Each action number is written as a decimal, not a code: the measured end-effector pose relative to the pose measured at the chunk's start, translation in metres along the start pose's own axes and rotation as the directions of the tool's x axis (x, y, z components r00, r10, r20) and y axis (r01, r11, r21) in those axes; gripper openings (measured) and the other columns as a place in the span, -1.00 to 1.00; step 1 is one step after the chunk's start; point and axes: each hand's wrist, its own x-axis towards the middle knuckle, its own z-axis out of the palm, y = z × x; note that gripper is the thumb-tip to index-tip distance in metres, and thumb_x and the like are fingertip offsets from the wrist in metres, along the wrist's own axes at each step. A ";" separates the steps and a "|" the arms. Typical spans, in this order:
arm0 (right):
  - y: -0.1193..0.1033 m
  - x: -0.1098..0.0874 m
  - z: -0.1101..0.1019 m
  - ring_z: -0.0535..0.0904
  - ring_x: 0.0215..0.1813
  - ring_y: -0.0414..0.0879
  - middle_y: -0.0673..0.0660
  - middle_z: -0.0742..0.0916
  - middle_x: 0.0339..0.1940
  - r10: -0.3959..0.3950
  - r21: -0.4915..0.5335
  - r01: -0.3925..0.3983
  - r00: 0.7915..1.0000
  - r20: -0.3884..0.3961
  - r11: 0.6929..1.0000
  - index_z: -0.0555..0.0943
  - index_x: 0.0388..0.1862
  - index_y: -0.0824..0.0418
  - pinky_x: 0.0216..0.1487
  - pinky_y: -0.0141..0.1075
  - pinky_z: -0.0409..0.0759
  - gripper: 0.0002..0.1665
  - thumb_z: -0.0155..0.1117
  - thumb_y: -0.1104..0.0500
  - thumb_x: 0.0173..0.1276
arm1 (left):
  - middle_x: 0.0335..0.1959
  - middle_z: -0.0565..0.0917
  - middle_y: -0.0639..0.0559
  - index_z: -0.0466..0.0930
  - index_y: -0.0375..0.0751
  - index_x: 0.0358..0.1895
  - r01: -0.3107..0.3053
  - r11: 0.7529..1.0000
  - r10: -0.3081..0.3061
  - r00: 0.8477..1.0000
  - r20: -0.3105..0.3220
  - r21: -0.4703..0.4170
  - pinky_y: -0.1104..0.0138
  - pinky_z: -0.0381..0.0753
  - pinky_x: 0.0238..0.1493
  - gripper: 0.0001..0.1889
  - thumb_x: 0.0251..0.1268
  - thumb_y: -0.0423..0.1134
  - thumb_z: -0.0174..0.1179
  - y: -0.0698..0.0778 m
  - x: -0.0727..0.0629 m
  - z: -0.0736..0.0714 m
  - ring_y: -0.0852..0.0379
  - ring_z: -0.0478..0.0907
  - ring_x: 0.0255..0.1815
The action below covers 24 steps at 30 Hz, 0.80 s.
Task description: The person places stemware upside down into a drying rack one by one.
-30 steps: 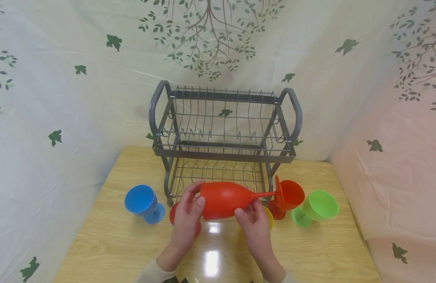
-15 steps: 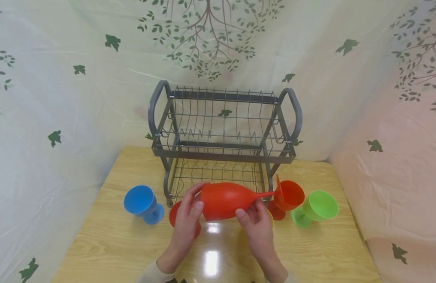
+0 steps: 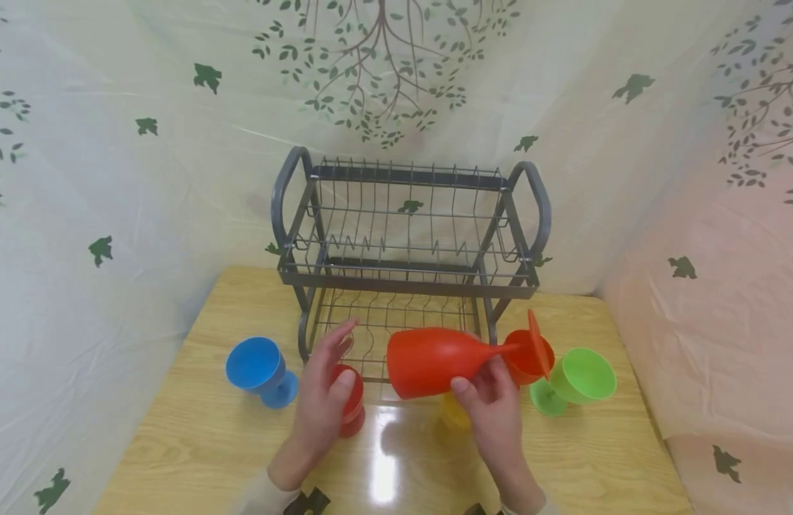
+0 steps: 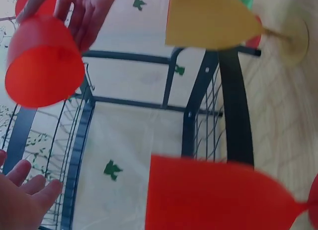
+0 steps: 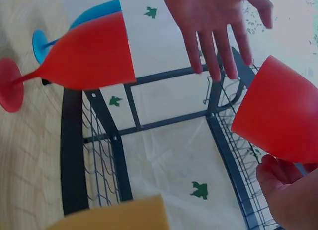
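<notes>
A red plastic goblet (image 3: 431,361) lies sideways in the air in front of the rack, its mouth to the left and its foot to the right. My right hand (image 3: 499,415) grips it from below where the bowl narrows to the stem. Apart from its rim, my left hand (image 3: 319,400) is held with fingers extended, as the right wrist view also shows with that hand (image 5: 213,31). Behind the left hand a second red goblet (image 3: 353,411) stands on the table. Below the held goblet is a yellow goblet (image 3: 456,413), mostly covered in the head view.
A dark two-tier dish rack (image 3: 409,286) stands at the back of the wooden table (image 3: 196,443). To the left is a blue goblet (image 3: 256,365). On the right stand another red goblet (image 3: 521,368), partly behind the held one's foot, and a green goblet (image 3: 584,374).
My left hand has let go of the held goblet's rim and moved left, its fingers straightening. My right hand has carried the goblet a little to the right, tilting its foot end slightly.
</notes>
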 end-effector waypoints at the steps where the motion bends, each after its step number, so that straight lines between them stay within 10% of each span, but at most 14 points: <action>1: -0.001 0.001 -0.002 0.66 0.20 -0.11 0.06 0.70 0.21 -0.010 0.002 0.010 1.000 0.001 1.000 0.44 0.45 0.31 0.16 -0.29 0.67 -0.29 0.30 0.53 0.32 | 0.47 0.44 -0.20 0.35 -0.30 0.47 -0.020 1.000 0.020 1.000 -0.001 0.021 0.27 0.43 0.42 -0.37 0.26 -0.45 0.04 0.000 0.001 -0.003 0.05 0.35 0.50; 6: -0.008 0.004 -0.010 0.67 0.20 -0.11 0.06 0.70 0.23 -0.034 -0.038 0.033 0.999 -0.016 0.999 0.46 0.46 0.29 0.14 -0.31 0.67 -0.28 0.28 0.53 0.32 | 0.47 0.44 -0.15 0.36 -0.32 0.45 -0.139 0.983 0.142 0.990 -0.017 0.119 0.26 0.35 0.48 -0.40 0.30 -0.32 0.06 -0.002 0.007 -0.015 -0.03 0.30 0.54; 12: -0.016 0.007 -0.017 0.66 0.21 -0.08 0.08 0.69 0.25 -0.038 -0.059 0.036 0.999 -0.034 0.998 0.49 0.45 0.25 0.15 -0.33 0.66 -0.31 0.28 0.52 0.33 | 0.40 0.48 -0.36 0.42 -0.50 0.36 -0.326 0.914 0.353 0.932 -0.077 0.244 0.23 0.29 0.54 -0.39 0.23 -0.28 0.07 -0.004 0.019 -0.027 -0.19 0.30 0.55; 21: -0.021 0.011 -0.025 0.67 0.15 -0.08 0.10 0.71 0.19 -0.107 -0.033 0.106 0.994 -0.034 0.994 0.51 0.42 0.27 0.14 -0.36 0.67 -0.30 0.29 0.56 0.29 | 0.42 0.40 -0.47 0.39 -0.57 0.34 -0.422 0.805 0.495 0.865 -0.081 0.417 0.14 0.26 0.56 -0.36 0.39 -0.07 0.04 -0.006 0.037 -0.049 -0.44 0.25 0.51; 24: -0.025 0.013 -0.026 0.68 0.12 -0.08 0.10 0.72 0.18 -0.119 -0.048 0.117 0.992 -0.041 0.992 0.52 0.41 0.27 0.10 -0.38 0.68 -0.30 0.30 0.57 0.28 | 0.46 0.36 -0.46 0.37 -0.57 0.35 -0.409 0.782 0.496 0.865 -0.072 0.471 0.08 0.23 0.57 -0.31 0.44 0.01 0.01 -0.005 0.042 -0.056 -0.40 0.20 0.56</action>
